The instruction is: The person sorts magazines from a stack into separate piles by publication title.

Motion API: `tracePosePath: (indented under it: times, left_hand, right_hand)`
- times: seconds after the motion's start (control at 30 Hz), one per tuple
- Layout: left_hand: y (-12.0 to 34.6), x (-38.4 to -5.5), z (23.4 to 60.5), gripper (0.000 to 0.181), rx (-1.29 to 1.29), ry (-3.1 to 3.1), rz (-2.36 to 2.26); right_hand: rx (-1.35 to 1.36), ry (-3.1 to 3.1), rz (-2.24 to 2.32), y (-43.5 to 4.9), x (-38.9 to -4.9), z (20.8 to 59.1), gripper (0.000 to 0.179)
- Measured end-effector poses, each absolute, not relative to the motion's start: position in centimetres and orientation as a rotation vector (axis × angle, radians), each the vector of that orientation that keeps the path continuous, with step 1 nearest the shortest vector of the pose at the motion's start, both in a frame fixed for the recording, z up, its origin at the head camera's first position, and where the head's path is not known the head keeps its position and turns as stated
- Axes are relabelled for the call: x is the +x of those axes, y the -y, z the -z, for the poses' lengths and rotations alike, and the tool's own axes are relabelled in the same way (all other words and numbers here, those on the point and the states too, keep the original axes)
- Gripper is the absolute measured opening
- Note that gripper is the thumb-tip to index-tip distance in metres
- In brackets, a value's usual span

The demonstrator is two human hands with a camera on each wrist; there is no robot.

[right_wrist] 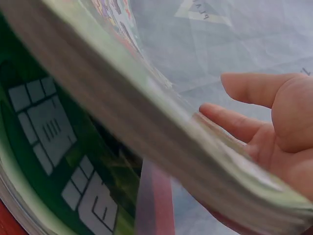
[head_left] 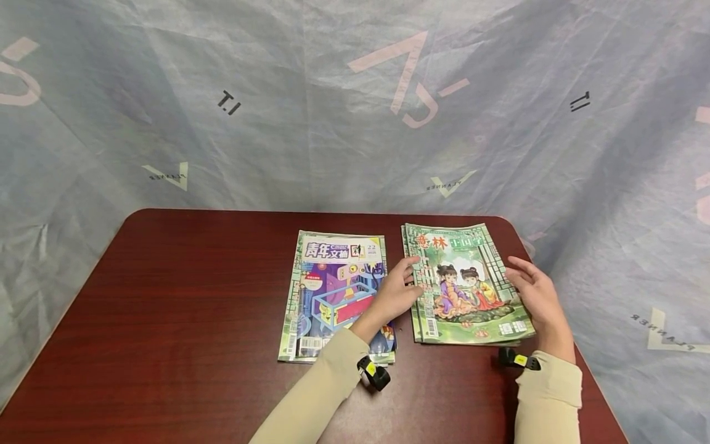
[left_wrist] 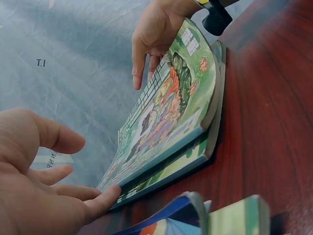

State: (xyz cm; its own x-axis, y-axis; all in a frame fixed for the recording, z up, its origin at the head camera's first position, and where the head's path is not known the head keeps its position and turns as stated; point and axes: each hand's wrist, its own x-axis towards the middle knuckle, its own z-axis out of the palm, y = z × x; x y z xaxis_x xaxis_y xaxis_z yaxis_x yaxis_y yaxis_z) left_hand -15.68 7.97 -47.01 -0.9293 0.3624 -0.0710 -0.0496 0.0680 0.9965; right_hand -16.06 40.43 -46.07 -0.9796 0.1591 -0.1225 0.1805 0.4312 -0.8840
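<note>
A green magazine (head_left: 471, 330) with two cartoon figures on its cover lies atop another magazine (left_wrist: 178, 169) at the right of the table. The left hand (head_left: 395, 295) is at their spine side, one fingertip touching the spines in the left wrist view, thumb raised and apart. At the opposite edge is the right hand (head_left: 539, 297), fingers extended and thumb spread. In the right wrist view, the upper magazine's edge (right_wrist: 122, 117) partly covers that hand, and a gap shows between the two magazines. Whether the right fingers touch the edge I cannot tell.
Left of the left hand lies a second pile, with a purple magazine (head_left: 327, 277) on top of green-bordered ones. The dark red table (head_left: 166, 320) ends close to the right hand. A grey printed cloth (head_left: 310, 123) hangs behind it.
</note>
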Motion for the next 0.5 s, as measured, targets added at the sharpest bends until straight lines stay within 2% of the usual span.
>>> tracePosePath:
  times: [0.5]
  left_hand:
    - [-8.18,-15.22,46.76,0.071,0.352,-2.117,-1.864]
  right_hand:
    - [0.28,-2.569,1.416,-40.16,-15.54,45.24,0.071]
